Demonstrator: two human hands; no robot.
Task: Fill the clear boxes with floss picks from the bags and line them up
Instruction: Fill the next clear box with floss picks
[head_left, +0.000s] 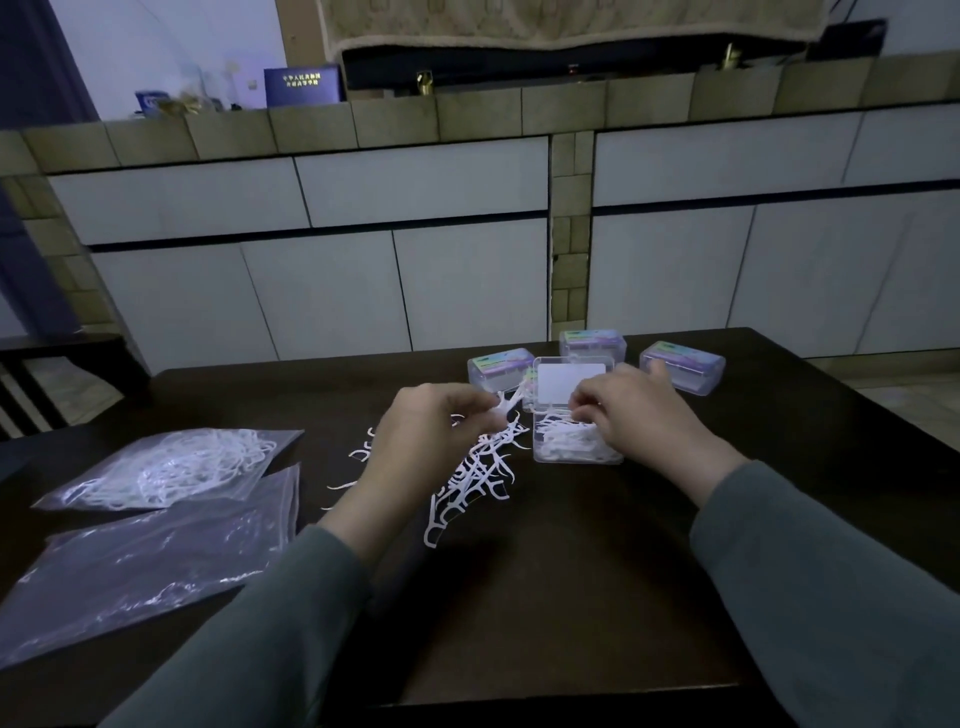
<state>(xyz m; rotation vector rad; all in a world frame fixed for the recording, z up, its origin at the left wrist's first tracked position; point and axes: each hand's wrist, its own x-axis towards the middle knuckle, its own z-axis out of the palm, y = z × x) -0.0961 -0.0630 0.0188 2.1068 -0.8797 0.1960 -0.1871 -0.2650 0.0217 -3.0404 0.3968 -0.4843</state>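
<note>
An open clear box (563, 457) lies in the middle of the dark table, its lid (570, 382) raised behind it and white floss picks inside. My right hand (639, 410) reaches into the box, its curled fingers on the picks there. Just left of the box, my left hand (431, 431) pinches a few white floss picks (506, 408). A loose pile of picks (475, 475) is spread on the table under and beside that hand. Three closed clear boxes stand behind: one at the left (491, 366), one in the middle (592, 343), one at the right (683, 364).
Two plastic bags lie at the left of the table: the far one (171, 467) holds floss picks, the near one (140, 566) looks flat. White cabinets and a tiled counter stand beyond the table (571, 597). A dark chair (57, 374) is at the far left.
</note>
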